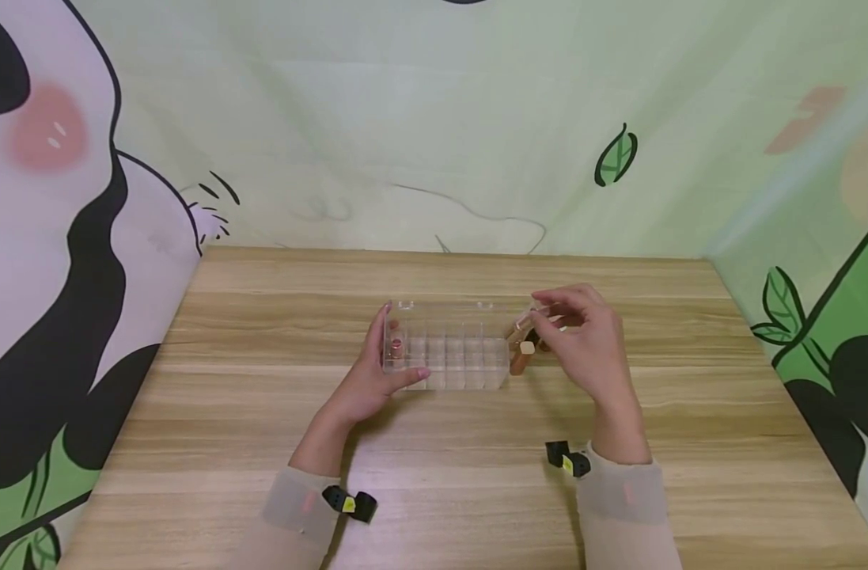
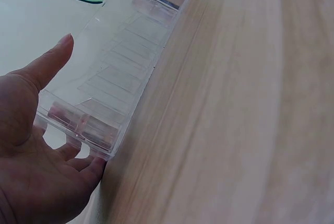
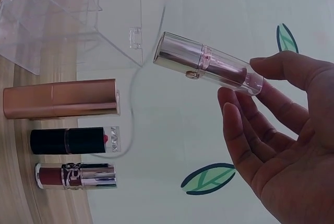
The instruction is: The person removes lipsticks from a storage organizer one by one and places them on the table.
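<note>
My left hand [image 1: 368, 381] grips the left end of a clear compartment box [image 1: 456, 368], thumb along the front and fingers behind. A pinkish lipstick tube [image 2: 83, 122] sits in the end compartment by that hand. My right hand [image 1: 592, 342] pinches another lipstick [image 3: 206, 65], silver and clear with a small gold emblem, by its clear end. It is held tilted in the air, apart from the box, near its right end. Below it stand a rose-gold lipstick [image 3: 62, 99], a black one [image 3: 68, 140] and a dark red and silver tube [image 3: 75, 176].
The wooden table [image 1: 448, 475] runs back to a printed cloth backdrop [image 1: 334, 142]. The standing tubes are close against the right end of the box. A small camera is strapped to each wrist.
</note>
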`<action>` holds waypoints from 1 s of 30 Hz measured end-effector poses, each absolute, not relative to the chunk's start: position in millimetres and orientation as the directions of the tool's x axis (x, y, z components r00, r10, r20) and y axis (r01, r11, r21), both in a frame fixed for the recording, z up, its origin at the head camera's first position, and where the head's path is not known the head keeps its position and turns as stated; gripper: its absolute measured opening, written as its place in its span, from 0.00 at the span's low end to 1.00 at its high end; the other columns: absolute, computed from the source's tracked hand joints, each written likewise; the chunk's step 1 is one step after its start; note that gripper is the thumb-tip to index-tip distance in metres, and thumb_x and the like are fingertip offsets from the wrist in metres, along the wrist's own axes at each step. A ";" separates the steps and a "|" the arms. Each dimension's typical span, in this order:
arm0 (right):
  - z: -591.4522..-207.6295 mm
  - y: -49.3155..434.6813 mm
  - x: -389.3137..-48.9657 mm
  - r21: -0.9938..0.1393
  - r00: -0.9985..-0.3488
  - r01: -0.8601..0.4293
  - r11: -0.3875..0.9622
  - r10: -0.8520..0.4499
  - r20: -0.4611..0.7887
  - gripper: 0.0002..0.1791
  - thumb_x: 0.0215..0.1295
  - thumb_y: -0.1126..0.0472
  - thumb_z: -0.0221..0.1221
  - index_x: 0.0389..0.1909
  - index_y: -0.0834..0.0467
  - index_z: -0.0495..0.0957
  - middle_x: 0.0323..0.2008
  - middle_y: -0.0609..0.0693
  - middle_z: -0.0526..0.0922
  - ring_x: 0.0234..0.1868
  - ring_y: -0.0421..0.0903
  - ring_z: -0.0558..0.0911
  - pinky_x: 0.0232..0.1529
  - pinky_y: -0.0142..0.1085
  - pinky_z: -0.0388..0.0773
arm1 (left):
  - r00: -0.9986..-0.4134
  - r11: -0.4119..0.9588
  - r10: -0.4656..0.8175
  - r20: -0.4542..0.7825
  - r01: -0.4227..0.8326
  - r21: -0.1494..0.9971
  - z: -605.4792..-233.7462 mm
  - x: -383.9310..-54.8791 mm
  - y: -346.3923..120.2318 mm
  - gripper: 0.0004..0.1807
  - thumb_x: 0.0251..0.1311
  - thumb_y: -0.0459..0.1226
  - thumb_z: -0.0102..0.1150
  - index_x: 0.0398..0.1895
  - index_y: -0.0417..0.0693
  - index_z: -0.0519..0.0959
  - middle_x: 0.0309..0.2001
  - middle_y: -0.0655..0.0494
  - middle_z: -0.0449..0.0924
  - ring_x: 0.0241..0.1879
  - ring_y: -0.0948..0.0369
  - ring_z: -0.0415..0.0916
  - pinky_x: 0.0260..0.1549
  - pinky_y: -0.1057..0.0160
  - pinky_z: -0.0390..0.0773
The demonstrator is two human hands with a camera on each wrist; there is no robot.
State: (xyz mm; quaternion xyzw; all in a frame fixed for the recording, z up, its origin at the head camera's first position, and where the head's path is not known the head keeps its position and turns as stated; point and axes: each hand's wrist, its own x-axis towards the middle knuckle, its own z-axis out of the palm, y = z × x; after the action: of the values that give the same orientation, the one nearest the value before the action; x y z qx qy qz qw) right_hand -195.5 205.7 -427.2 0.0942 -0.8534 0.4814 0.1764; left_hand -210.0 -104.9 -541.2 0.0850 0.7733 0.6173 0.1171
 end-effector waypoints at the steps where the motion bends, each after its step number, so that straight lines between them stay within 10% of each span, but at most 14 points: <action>1: -426.9 205.9 -195.3 -0.788 -0.920 -0.331 0.519 0.009 0.392 0.11 0.67 0.72 0.70 0.49 0.65 0.89 0.47 0.57 0.84 0.42 0.42 0.84 0.43 0.23 0.81 | -0.958 0.220 0.277 -0.076 -0.014 0.975 -541.1 -210.0 -104.9 0.67 0.61 0.45 0.80 0.87 0.79 0.35 0.84 0.48 0.47 0.81 0.42 0.53 0.79 0.36 0.51; 30: -426.4 219.1 -195.5 -0.783 -0.928 -0.296 0.547 0.029 0.371 0.12 0.67 0.73 0.70 0.51 0.67 0.88 0.47 0.59 0.83 0.42 0.31 0.83 0.44 0.21 0.80 | -0.957 0.199 0.280 -0.070 -0.013 0.980 -539.0 -209.3 -104.5 0.67 0.60 0.43 0.80 0.86 0.80 0.36 0.84 0.50 0.48 0.79 0.45 0.56 0.79 0.37 0.53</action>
State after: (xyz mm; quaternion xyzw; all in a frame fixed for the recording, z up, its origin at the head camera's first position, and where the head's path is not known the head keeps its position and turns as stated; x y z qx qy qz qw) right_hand -195.5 219.1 -426.4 0.0773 -0.8622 0.4697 0.1732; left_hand -209.3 -104.5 -539.0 0.0872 0.7654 0.6267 0.1171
